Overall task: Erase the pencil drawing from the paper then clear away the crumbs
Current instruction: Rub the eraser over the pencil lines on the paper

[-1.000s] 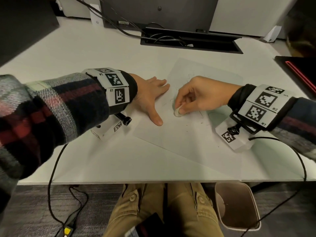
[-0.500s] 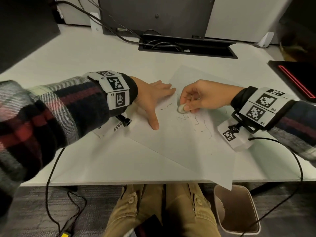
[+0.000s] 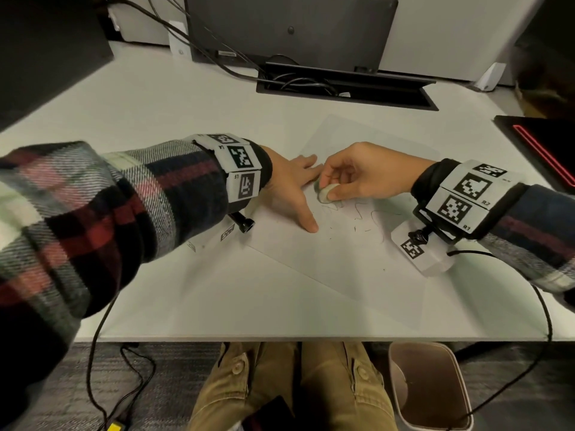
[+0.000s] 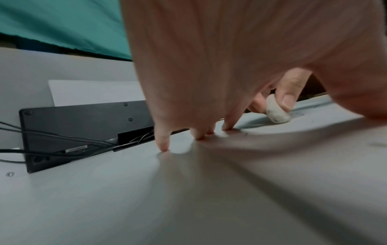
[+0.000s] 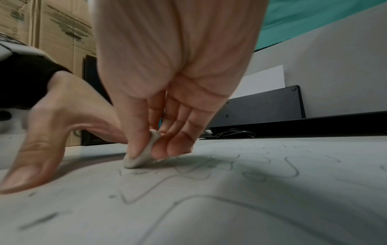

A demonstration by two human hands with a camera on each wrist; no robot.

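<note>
Pinching the eraser (image 3: 325, 193), the right hand (image 3: 361, 175) should rub short strokes over the pencil lines (image 5: 188, 175) while the left hand (image 3: 287, 188), fingers spread flat, pins the paper (image 3: 326, 259).

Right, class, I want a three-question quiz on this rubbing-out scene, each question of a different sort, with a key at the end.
1. True or false: the right hand pinches the eraser against the paper.
2. What is the left hand doing? A) gripping a pencil B) pressing flat on the paper with straight fingers C) hanging off the desk
3. Fill the gap: below the desk edge, to the person's right, stands a ____.

Key
1. True; pencil lines still show beside the eraser.
2. B
3. bin
</note>
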